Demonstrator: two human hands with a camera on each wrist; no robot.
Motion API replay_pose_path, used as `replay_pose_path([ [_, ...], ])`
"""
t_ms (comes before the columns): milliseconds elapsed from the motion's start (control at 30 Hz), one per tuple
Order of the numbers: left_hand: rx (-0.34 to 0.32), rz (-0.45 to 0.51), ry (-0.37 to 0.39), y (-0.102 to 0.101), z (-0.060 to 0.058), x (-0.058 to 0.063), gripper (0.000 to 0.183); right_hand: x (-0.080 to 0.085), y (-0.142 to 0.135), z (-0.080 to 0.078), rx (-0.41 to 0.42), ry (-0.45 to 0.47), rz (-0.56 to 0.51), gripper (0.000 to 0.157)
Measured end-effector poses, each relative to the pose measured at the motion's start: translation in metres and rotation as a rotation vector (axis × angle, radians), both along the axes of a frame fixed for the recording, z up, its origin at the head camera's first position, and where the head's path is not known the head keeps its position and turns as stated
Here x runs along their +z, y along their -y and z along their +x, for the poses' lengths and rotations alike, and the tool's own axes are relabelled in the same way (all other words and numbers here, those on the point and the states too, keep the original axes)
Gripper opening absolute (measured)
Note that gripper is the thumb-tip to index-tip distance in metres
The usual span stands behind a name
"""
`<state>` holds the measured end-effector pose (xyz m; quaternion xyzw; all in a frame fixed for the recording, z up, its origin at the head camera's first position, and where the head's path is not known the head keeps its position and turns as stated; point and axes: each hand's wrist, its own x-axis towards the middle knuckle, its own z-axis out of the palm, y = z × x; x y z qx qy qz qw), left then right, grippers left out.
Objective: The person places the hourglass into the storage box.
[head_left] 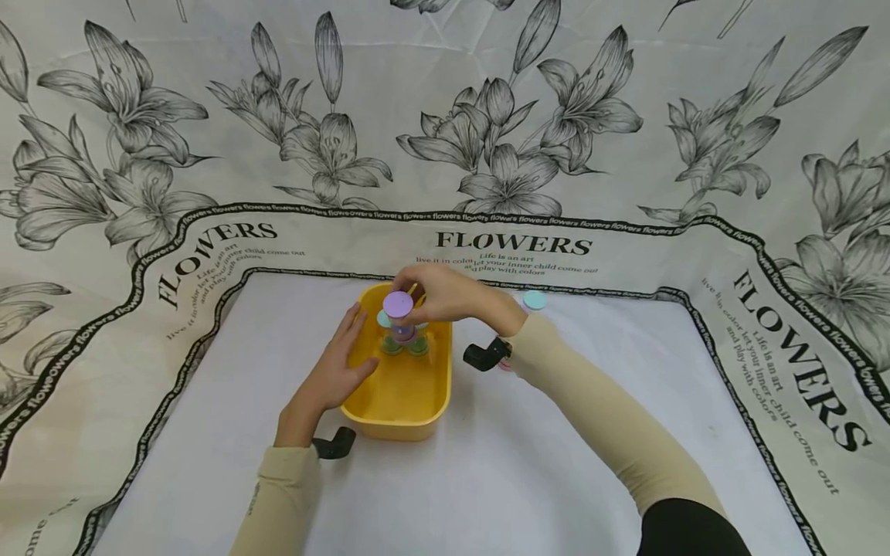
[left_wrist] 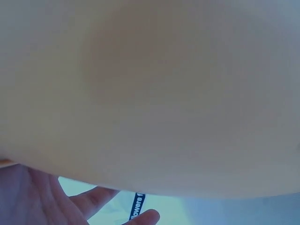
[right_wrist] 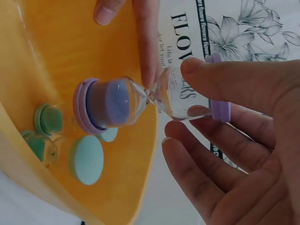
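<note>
My right hand [head_left: 445, 293] pinches a purple-capped sand timer [right_wrist: 112, 105] near one cap, with its thumb on the clear glass bulb. Purple sand lies in the bulb at the far end, over the yellow tub [head_left: 399, 421]. Inside the tub are sand timers with green caps [right_wrist: 48, 118] and a mint-capped timer [right_wrist: 87, 160]. My left hand [head_left: 335, 377] rests at the tub's left side, fingers extended along the rim and thumb over the inside. In the left wrist view, the tub's blurred wall [left_wrist: 187, 117] hides most of that hand.
Beyond my right wrist, a sand timer with a mint cap [head_left: 534, 300] stands on the white cloth [head_left: 556, 463]. Something pink [head_left: 504, 365] shows partly behind the black wrist camera [head_left: 487, 354]. A flower-printed cloth [head_left: 348, 154] rises behind the table.
</note>
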<state>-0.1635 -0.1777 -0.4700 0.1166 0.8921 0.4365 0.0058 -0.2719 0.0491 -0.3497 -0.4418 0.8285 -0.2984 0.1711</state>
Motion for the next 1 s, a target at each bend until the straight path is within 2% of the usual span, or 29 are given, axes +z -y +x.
replay_pose_path([
  [167, -0.004, 0.000, 0.002, 0.001, 0.000, -0.001, 0.083, -0.007, 0.012, -0.001, 0.040, 0.043, 0.048, 0.042],
  [333, 0.001, 0.006, -0.023, 0.002, -0.001, -0.002, 0.076, -0.015, 0.021, -0.002, 0.052, 0.073, 0.120, 0.038],
  [467, 0.007, 0.014, -0.013, 0.001, 0.000, 0.000, 0.073, -0.024, 0.026, -0.001, 0.047, 0.103, 0.169, 0.038],
  [667, 0.007, 0.030, 0.002, 0.000, 0.001, 0.002, 0.077, -0.036, 0.036, 0.000, 0.049, 0.060, 0.273, 0.041],
  [1000, -0.004, 0.039, 0.017, 0.002, 0.000, 0.001, 0.084, -0.052, 0.045, -0.004, 0.065, 0.065, 0.306, 0.042],
])
